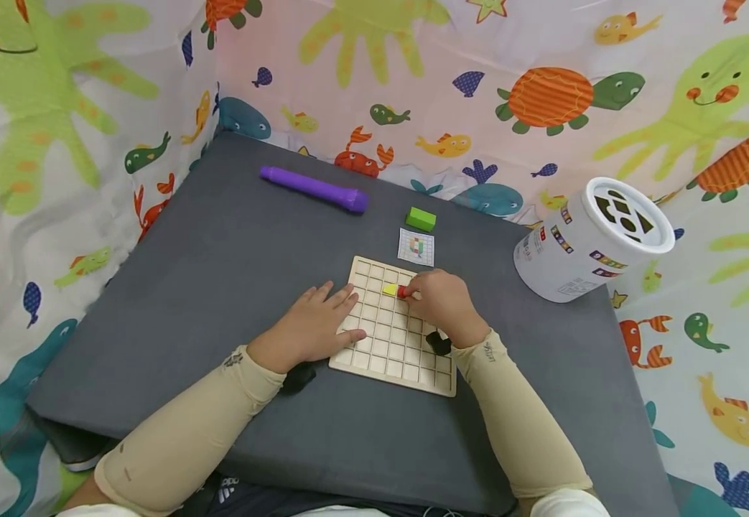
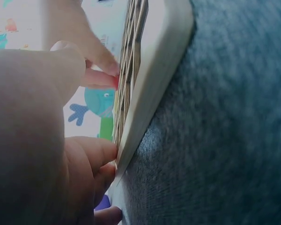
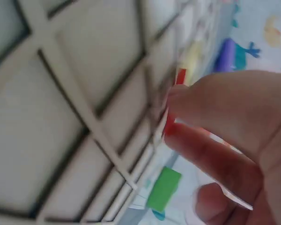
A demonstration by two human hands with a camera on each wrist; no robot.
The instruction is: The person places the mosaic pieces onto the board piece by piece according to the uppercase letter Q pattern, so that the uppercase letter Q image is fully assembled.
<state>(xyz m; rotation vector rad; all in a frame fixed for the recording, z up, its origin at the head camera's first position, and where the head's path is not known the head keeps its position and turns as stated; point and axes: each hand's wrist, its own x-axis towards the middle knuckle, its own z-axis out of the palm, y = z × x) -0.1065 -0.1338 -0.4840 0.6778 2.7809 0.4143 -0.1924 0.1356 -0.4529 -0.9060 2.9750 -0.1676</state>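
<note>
The right hand (image 1: pixel 440 301) pinches 1 red tile (image 1: pixel 402 291) at a wooden grid board (image 1: pixel 390 352), beside 1 yellow tile (image 1: pixel 390 289); the left hand (image 1: pixel 306 324), fingers spread, rests on its left edge, apparently steadying it.

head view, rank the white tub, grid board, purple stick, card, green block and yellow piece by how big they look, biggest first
1. White tub and grid board: too alike to rank, the latter being partly covered
2. Purple stick
3. Card
4. Green block
5. Yellow piece
</note>
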